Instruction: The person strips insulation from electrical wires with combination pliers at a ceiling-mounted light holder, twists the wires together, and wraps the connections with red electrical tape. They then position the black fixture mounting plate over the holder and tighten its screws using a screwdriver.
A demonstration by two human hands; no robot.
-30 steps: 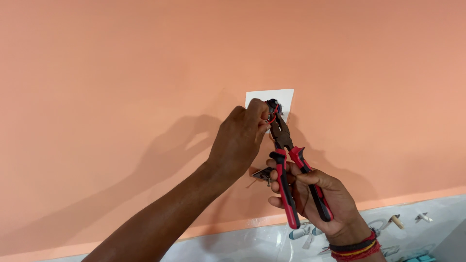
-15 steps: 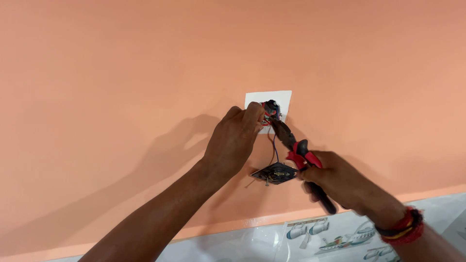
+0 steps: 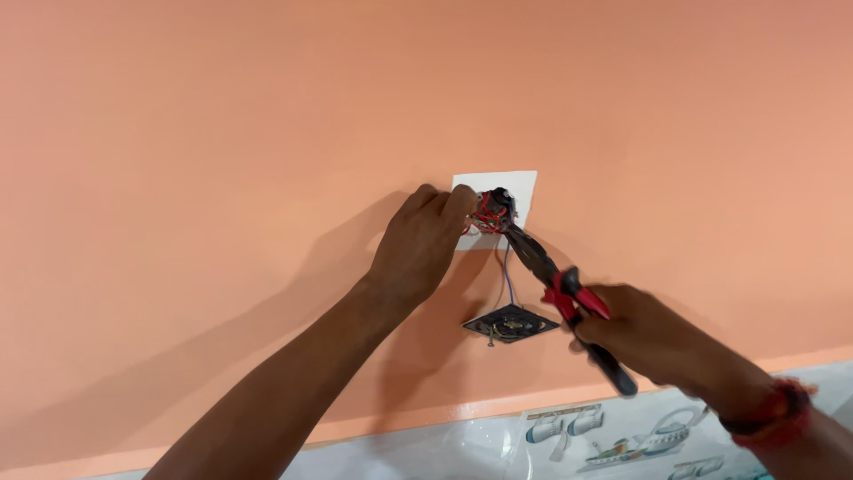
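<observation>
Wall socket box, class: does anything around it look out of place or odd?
Yes. A dark faceplate hangs off the wall below the white socket box, dangling tilted on thin wires. Red wires bulge out of the box, where the pliers meet them.

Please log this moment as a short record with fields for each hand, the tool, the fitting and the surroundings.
left hand: fingertips at the red wires in the white wall box
right hand: grips the pliers, red and black handles, nose at the wires
fitting: dark plate hangs below the box on thin wires
wall: plain orange
wrist: red bands on the right
</observation>
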